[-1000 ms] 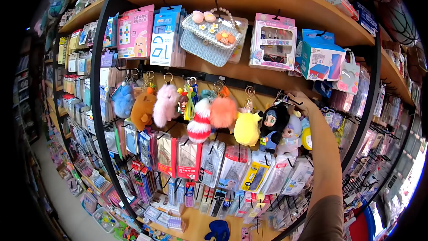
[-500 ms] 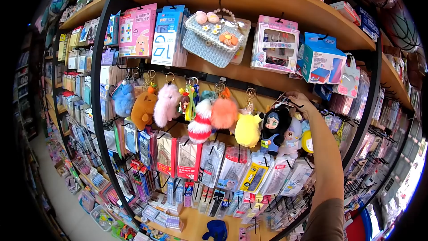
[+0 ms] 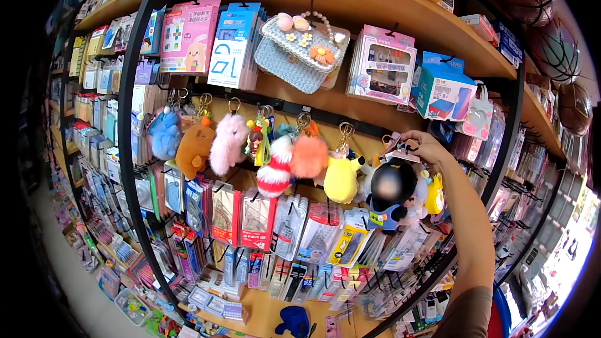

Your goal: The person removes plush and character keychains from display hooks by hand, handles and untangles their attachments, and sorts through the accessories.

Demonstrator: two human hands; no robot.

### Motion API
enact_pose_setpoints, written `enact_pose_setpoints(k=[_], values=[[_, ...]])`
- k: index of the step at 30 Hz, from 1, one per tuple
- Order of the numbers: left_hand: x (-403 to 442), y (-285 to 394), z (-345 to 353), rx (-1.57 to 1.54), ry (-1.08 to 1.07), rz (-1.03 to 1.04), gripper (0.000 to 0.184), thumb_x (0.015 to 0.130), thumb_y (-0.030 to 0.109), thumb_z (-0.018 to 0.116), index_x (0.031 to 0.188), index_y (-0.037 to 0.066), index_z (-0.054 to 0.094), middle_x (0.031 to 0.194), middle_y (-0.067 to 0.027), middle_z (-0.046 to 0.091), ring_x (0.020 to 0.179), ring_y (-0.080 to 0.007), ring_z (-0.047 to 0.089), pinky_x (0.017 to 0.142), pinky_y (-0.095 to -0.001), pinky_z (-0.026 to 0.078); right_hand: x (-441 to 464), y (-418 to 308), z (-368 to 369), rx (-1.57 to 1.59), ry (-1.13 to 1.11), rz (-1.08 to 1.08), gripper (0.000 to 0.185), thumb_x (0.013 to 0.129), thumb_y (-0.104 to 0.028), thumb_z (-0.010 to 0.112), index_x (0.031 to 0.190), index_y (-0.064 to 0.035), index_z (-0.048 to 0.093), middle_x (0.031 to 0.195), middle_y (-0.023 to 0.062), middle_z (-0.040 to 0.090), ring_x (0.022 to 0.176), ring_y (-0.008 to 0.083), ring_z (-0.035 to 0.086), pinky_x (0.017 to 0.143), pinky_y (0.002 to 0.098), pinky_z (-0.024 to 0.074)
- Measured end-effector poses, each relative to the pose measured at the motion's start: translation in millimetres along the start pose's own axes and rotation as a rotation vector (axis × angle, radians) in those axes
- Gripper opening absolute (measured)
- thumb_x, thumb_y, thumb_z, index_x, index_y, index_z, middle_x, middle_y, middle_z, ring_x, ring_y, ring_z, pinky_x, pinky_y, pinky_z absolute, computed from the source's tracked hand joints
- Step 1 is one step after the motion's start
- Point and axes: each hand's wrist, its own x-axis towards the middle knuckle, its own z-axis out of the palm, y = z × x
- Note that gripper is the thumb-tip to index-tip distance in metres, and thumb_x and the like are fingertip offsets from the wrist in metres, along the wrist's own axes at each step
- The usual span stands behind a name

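Observation:
My right hand (image 3: 426, 149) is raised at the row of hanging charms, its fingers closed around the top strap and tag of a plush doll keychain (image 3: 405, 183). The doll has a black fuzzy hood and blue overalls, and it dangles just below my fingers. Behind it, partly covered, hangs a pale lavender plush charm (image 3: 416, 199). A yellow plush charm (image 3: 434, 195) is at its right, and a yellow plush with black-tipped ears (image 3: 341, 179) hangs to its left. My left hand is out of view.
More charms hang leftward: an orange pompom (image 3: 309, 158), a pink fluffy plush (image 3: 228, 144), a brown plush (image 3: 195, 151) and a blue plush (image 3: 166, 136). Above are a knitted bag (image 3: 293, 56) and boxed goods. Packaged rulers (image 3: 258, 222) hang on hooks below. A black shelf post (image 3: 504, 144) stands at the right.
The black-hooded doll has come forward and looks larger, held by its top in my right hand. The whole view has shifted slightly.

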Motion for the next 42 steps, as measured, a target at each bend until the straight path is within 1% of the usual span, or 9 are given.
enact_pose_setpoints(k=[5,11,21,26,29,30,35,39,42], values=[[5,-2,1,0.002,0.024,0.097,0.007,0.083,0.008,0.055,0.085,0.002,0.058,0.074,-0.0154,0.058,0.064,-0.0267,0.058,0.054,-0.0319,0.046,-27,-18,-2,0.023,-0.025,-0.034,0.033,0.065,0.004,0.061,0.097,-0.0026,0.054,0.089,0.0041,0.058,0.079,0.0094,0.055,0.064,0.0211,0.0449],[11,-10,2,-0.006,0.032,0.192,0.008,0.083,0.008,0.055,0.086,0.001,0.058,0.076,-0.0162,0.058,0.065,-0.0290,0.058,0.057,-0.0328,0.046,-50,-44,7,0.074,0.058,0.023,0.015,0.072,0.000,0.061,0.085,-0.0050,0.054,0.078,0.0025,0.059,0.065,0.0094,0.057,0.057,0.0218,0.0457],[6,-24,-7,-0.057,-0.042,0.106,0.008,0.083,0.007,0.054,0.085,0.000,0.057,0.077,-0.0170,0.058,0.066,-0.0301,0.058,0.059,-0.0333,0.047,-43,-48,-2,0.012,-0.003,-0.008,0.016,0.070,-0.001,0.063,0.084,-0.0030,0.055,0.079,0.0043,0.061,0.066,0.0109,0.057,0.060,0.0244,0.0471],[5,-15,-14,-0.031,-0.042,0.095,0.010,0.082,0.010,0.054,0.083,0.001,0.057,0.075,-0.0178,0.058,0.065,-0.0311,0.058,0.057,-0.0355,0.045,-57,-74,11,0.095,-0.025,0.103,0.017,0.069,0.001,0.061,0.083,-0.0016,0.052,0.072,0.0099,0.060,0.059,0.0178,0.060,0.056,0.0282,0.0503],[5,-10,-17,-0.035,-0.037,0.059,0.009,0.081,0.009,0.054,0.084,0.001,0.057,0.077,-0.0180,0.058,0.066,-0.0332,0.057,0.058,-0.0361,0.045,-53,-73,7,0.028,-0.055,0.116,0.014,0.074,-0.008,0.062,0.082,-0.0052,0.051,0.076,0.0061,0.059,0.054,0.0138,0.059,0.048,0.0251,0.0500],[5,-13,-16,-0.051,-0.019,0.063,0.008,0.081,0.009,0.054,0.084,0.001,0.057,0.077,-0.0179,0.058,0.066,-0.0334,0.057,0.058,-0.0363,0.045,-53,-76,5,0.083,-0.054,0.126,0.014,0.071,0.000,0.060,0.081,-0.0027,0.051,0.070,0.0108,0.060,0.057,0.0203,0.061,0.055,0.0299,0.0516],[4,-25,-13,-0.038,-0.015,0.059,0.008,0.081,0.006,0.053,0.085,0.001,0.058,0.079,-0.0181,0.057,0.070,-0.0336,0.057,0.061,-0.0361,0.045,-63,-89,-1,-0.039,-0.130,0.053,0.015,0.068,-0.005,0.063,0.076,-0.0064,0.050,0.080,0.0084,0.062,0.076,0.0152,0.060,0.061,0.0244,0.0465],[7,-32,-5,-0.089,-0.027,0.110,0.008,0.081,0.006,0.052,0.085,0.000,0.057,0.079,-0.0193,0.057,0.071,-0.0351,0.056,0.063,-0.0355,0.046,-73,-95,8,-0.147,-0.036,-0.022,0.019,0.068,-0.003,0.065,0.075,-0.0089,0.048,0.075,0.0019,0.059,0.067,0.0095,0.055,0.058,0.0202,0.0426],[15,-47,10,-0.078,-0.052,0.098,0.010,0.079,0.009,0.060,0.084,0.000,0.060,0.072,-0.0124,0.060,0.060,-0.0234,0.059,0.054,-0.0304,0.047,-101,-101,23,-0.198,0.003,-0.061,0.023,0.070,-0.004,0.066,0.078,-0.0102,0.046,0.068,-0.0064,0.049,0.060,0.0010,0.045,0.052,0.0162,0.0348]])
